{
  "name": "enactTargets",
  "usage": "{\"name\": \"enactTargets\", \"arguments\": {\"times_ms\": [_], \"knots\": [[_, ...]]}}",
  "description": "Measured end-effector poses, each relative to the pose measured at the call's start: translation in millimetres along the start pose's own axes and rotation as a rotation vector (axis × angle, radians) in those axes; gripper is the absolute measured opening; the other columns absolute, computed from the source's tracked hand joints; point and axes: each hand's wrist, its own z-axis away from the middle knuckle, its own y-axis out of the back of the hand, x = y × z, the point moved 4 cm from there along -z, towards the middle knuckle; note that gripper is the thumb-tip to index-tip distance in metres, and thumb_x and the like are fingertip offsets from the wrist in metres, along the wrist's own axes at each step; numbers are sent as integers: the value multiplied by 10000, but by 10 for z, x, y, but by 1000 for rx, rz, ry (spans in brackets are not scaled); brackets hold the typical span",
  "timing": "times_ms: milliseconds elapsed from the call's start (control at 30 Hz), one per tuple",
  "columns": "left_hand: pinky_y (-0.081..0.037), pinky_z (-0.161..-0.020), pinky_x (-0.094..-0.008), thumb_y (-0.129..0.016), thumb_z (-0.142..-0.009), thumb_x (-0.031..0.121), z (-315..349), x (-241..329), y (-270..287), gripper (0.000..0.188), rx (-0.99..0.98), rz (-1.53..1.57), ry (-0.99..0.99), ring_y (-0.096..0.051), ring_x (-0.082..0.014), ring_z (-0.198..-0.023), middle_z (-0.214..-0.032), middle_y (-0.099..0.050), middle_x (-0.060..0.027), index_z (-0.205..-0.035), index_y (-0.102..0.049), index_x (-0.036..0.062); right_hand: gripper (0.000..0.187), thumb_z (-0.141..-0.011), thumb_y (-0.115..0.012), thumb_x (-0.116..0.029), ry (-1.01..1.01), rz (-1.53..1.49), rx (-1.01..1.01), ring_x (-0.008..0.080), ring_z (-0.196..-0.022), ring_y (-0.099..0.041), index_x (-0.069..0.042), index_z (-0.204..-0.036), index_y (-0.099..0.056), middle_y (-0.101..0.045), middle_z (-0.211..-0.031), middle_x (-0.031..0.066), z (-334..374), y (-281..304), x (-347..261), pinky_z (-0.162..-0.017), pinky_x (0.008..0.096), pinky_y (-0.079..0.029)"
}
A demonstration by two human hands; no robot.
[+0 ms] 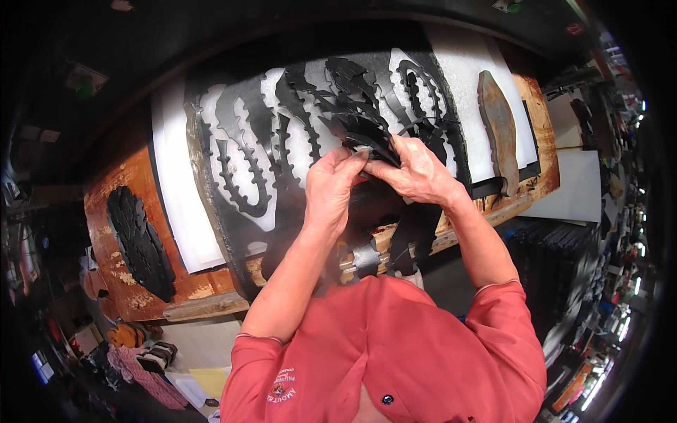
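My left hand [333, 182] and my right hand [419, 171] meet at the middle of the workbench. Their fingers are closed on the near end of a bundle of thin black cut pieces [356, 106], which fans out away from me. The exact grip is partly hidden by the fingers. Under and around the bundle lies a black sheet [451, 92] with jagged, sole-shaped cut-outs. White material [248, 151] shows through the openings. Strips of the black sheet [416, 229] hang over the bench's near edge, between my forearms.
A stack of black sole-shaped pieces [139, 243] lies on the bench's worn wooden left end [204, 285]. White sheets [185, 204] flank the black sheet. On the right is a brownish sole-shaped piece [498, 127]. Dark stacked sheets [546, 261] stand beyond the right edge. A dark machine beam [282, 28] spans the far side.
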Motion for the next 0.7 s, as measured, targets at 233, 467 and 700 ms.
{"name": "enactTargets", "arguments": {"times_ms": [233,467,700], "knots": [[-494,-694,-223,-756,-1037,185,-27,-64,39,152,49,-123,-111,-609,-59,-741,-904,-714,-30,-1003,-680,58,197,-1001,-718,-186,-910,-1150,-126,83,-758,-611,-9,-1085,-701,-674,-817,12,157,-151,312,-703,278,-511],[-528,-689,-242,-668,-1083,128,-30,-102,151,156,68,-284,-249,-686,-76,-800,-923,-764,-79,-1000,-605,13,186,-1008,-737,-209,-1026,-1052,223,126,-776,-666,-40,-939,-703,-726,-848,34,535,431,876,-748,259,-525],[-540,-731,-257,-636,-1095,125,-42,-121,232,123,100,-244,-217,-711,-104,-834,-945,-760,-85,-1018,-607,33,164,-1071,-695,-128,-1070,-948,826,93,-767,-629,-28,-942,-711,-688,-876,55,818,1713,1547,-709,243,-508]]}}
